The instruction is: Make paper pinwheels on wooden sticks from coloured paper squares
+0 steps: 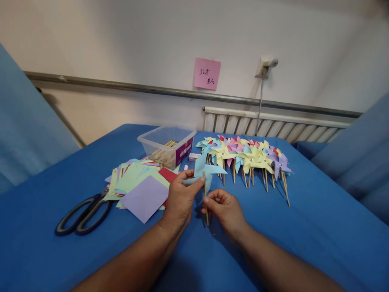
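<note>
Left hand: the left hand (180, 198) is pinched shut, thumb against fingertips, on a blade of a pale blue folded-paper pinwheel (207, 168), which steadies the paper at the top of its stick.
Right hand: the right hand (225, 209) pinches a thin wooden stick (206, 190) between thumb and forefinger, the other fingers curled loosely; the grip sits low on the stick, leaving its top end free where the paper sits.
Where the pinwheel is: in the air just above the blue cloth-covered tabletop (304, 227), between the 2 hands and close to the body, with the stick nearly upright.
Finished row: a crowd of yellow, pink, blue and purple paper pinwheels on sticks (246, 156) lies behind the hands, heads overlapping and sticks pointing toward the person, seemingly laid side by side to keep them out of the way.
Paper supply: a fanned stack of coloured paper squares (133, 178) lies left of the left hand, with 1 purple square on top, within easy reach.
Cutting tool: black-handled scissors (83, 215) rest flat beside the stack, blades tucked under its edge.
Stick supply: a clear plastic box (167, 146) behind the stack holds more wooden sticks.
Wall: a pink sticky note (207, 74) hangs above a radiator.
</note>
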{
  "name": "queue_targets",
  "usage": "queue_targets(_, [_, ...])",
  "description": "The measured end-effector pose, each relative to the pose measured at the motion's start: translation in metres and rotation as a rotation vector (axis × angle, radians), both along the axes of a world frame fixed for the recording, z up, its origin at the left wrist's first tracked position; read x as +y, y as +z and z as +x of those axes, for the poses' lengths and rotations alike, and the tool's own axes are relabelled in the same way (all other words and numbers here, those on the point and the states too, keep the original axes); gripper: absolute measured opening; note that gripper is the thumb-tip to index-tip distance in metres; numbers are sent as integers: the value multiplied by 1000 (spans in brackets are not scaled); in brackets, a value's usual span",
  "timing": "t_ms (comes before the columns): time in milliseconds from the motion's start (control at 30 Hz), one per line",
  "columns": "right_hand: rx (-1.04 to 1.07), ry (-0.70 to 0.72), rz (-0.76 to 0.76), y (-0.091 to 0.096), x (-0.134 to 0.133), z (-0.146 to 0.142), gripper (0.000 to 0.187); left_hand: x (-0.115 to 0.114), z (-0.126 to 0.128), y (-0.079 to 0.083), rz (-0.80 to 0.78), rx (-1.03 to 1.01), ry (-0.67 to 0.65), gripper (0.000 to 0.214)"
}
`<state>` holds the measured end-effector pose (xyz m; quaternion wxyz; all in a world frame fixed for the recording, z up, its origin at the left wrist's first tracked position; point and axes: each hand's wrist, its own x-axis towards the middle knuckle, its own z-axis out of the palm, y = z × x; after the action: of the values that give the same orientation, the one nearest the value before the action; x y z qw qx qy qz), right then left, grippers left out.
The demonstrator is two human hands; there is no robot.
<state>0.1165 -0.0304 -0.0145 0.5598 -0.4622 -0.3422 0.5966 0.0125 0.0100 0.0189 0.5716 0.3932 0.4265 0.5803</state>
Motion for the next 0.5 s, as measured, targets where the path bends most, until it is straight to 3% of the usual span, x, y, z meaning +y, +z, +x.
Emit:
queue_targets(367, [-84,-84,141,0,3,6,31,-2,-3,5,94,92,-93,37])
queue_targets(500, [-57,-108,137,-3,8,10,35,3,-9,10,109,62,-27,36])
